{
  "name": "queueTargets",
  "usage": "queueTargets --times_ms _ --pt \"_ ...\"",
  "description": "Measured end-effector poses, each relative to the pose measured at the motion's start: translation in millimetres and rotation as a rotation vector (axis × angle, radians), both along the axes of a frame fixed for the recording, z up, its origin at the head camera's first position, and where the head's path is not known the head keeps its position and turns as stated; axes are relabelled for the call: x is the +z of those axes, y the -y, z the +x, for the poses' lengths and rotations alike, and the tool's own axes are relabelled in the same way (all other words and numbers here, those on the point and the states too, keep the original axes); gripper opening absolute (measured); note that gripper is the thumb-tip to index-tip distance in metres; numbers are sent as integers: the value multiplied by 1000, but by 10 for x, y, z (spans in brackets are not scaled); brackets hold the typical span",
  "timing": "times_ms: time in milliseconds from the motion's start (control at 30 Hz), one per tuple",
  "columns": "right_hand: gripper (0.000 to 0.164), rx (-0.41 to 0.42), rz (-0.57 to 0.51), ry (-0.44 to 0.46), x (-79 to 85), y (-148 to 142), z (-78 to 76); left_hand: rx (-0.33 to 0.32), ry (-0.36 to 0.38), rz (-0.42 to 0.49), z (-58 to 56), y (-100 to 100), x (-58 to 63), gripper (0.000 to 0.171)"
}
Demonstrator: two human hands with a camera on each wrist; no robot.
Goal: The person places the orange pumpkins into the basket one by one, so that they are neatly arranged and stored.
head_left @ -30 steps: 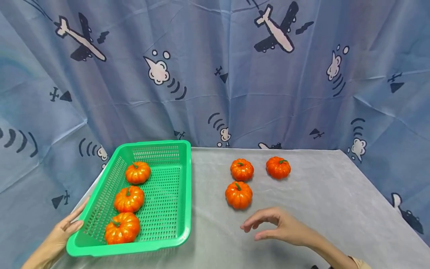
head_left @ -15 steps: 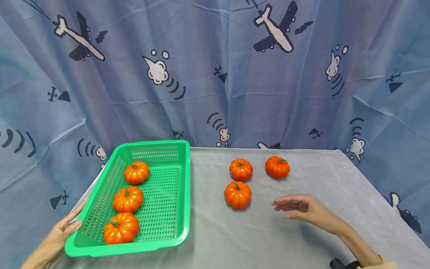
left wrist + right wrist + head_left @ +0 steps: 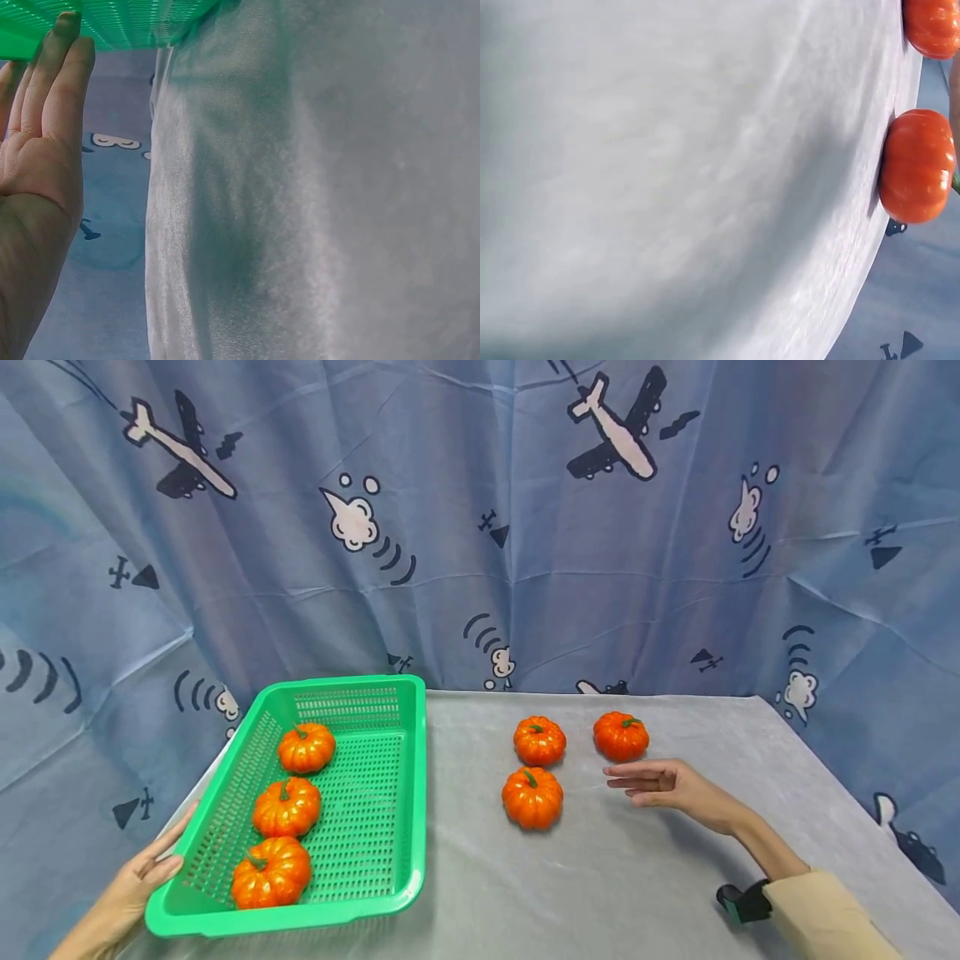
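In the head view my left hand (image 3: 138,877) lies against the outer left wall of a green plastic basket (image 3: 416,793); the left wrist view shows its straight fingers (image 3: 64,82) touching the basket. Inside, along the left side, sit three small orange pumpkins, the nearest pumpkin (image 3: 272,872) being the largest. My right hand (image 3: 682,793) hovers over the table, empty, fingers loosely bent and pointing left. Close beyond it is the back right pumpkin (image 3: 621,737). To its left are a back pumpkin (image 3: 540,741) and a front pumpkin (image 3: 532,799).
A grey cloth covers the table (image 3: 480,893). Behind it hangs a blue curtain (image 3: 450,527) printed with airplanes. A black device (image 3: 744,903) is at my right wrist, beside a beige sleeve (image 3: 821,910).
My right hand has moved right and then farther forward, toward the back right pumpkin. The left hand, the basket and the pumpkins have stayed put.
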State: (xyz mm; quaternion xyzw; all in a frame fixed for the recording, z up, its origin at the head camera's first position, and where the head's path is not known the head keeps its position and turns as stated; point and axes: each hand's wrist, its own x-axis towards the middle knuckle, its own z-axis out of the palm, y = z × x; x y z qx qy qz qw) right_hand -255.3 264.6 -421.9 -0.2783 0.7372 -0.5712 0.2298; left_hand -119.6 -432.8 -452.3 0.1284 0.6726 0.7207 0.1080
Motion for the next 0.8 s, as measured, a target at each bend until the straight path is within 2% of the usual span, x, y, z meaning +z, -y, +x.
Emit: queueTargets --times_ms 133,367,600,800 --pt "48 29 1 28 -45 73 -127 -9 4 26 4 -14 25 56" --pt "53 92 -29 15 -144 234 -303 -87 58 86 2 -7 53 55" --pt "58 98 -1 29 -212 357 -401 -70 24 51 10 -11 45 56" --pt "59 107 24 46 -266 462 -452 -78 5 68 11 -20 38 57"
